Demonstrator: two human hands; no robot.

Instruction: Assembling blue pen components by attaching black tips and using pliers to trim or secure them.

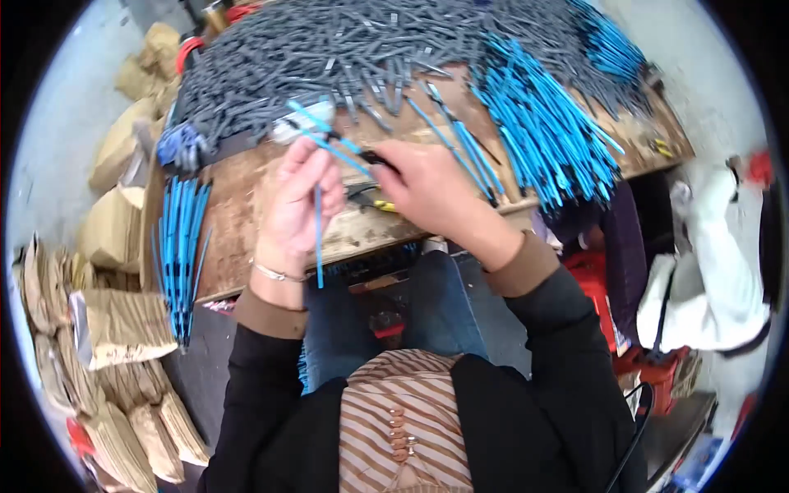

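Observation:
Above the table's front edge, my left hand point(306, 185) is closed on several thin blue strips point(333, 144). They cross at its fingertips, and one hangs down below the palm. My right hand point(431, 187) is closed on the right end of a blue strip, where a dark piece shows between thumb and fingers. Past the left fingertips lies a small whitish object point(302, 123), partly covered by the strips. Yellow-and-black handled pliers point(380, 203) rest on the wood beneath my hands. Just beyond the right hand lie a few loose blue strips with dark ends point(466, 140).
A broad heap of grey rod-like pieces point(329, 53) covers the back of the wooden table point(226, 238). Bundles of blue strips lie at right point(542, 123) and left point(182, 238). A blue glove point(182, 148) sits at the left edge. Brown paper sacks point(123, 324) are stacked left.

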